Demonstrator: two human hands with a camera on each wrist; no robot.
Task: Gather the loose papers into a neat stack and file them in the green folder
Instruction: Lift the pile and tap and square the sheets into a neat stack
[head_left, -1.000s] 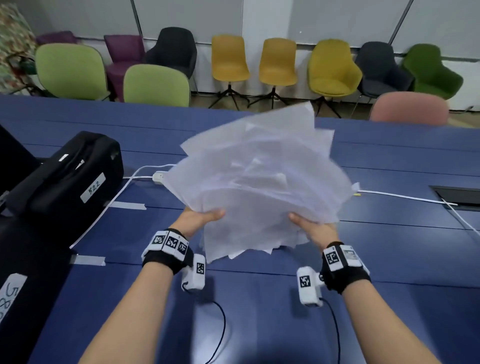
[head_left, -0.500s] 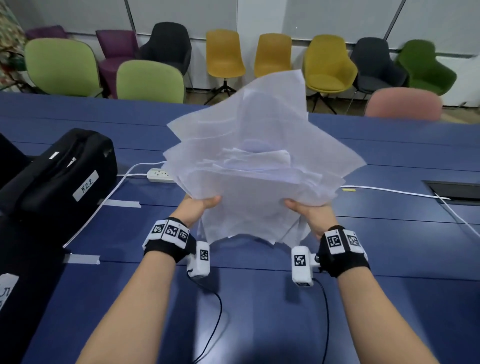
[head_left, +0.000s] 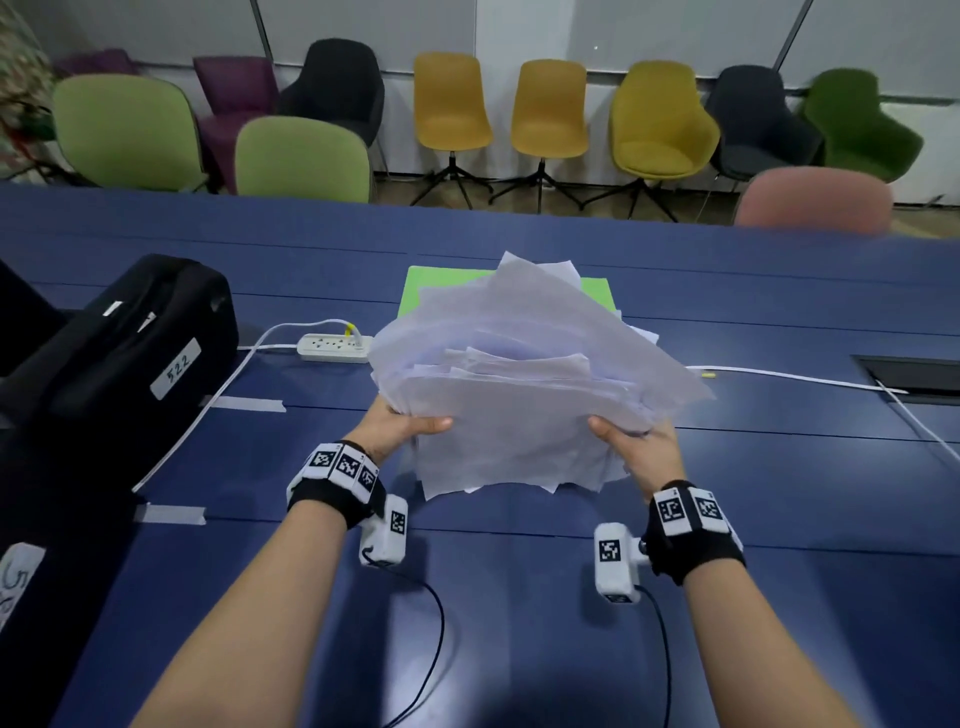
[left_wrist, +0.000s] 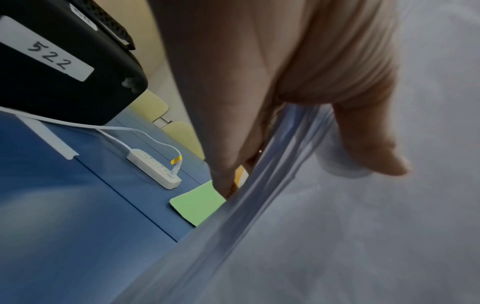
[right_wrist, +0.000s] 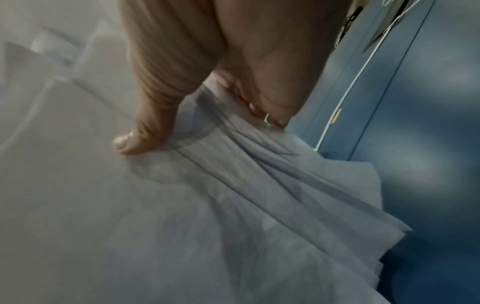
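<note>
**Papers held above a blue worktop**

The left hand (head_left: 402, 428) and right hand (head_left: 641, 447) each pinch the ragged papers (head_left: 524, 384), thumb on top, fingers underneath. Beyond lies the green folder (head_left: 415, 291) on the blue worktop (head_left: 519, 597), beside a power strip (head_left: 332, 347) and black case (head_left: 130, 353). Coloured chairs (head_left: 452, 104) line the wall.

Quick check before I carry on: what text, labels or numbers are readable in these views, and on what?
"522": handwritten on the white label on the black case.
Second white label at the lower left edge: cut off, starts with "5", rest unreadable.
Wristband markers: coded squares, no words.
Papers: no readable print.
</note>
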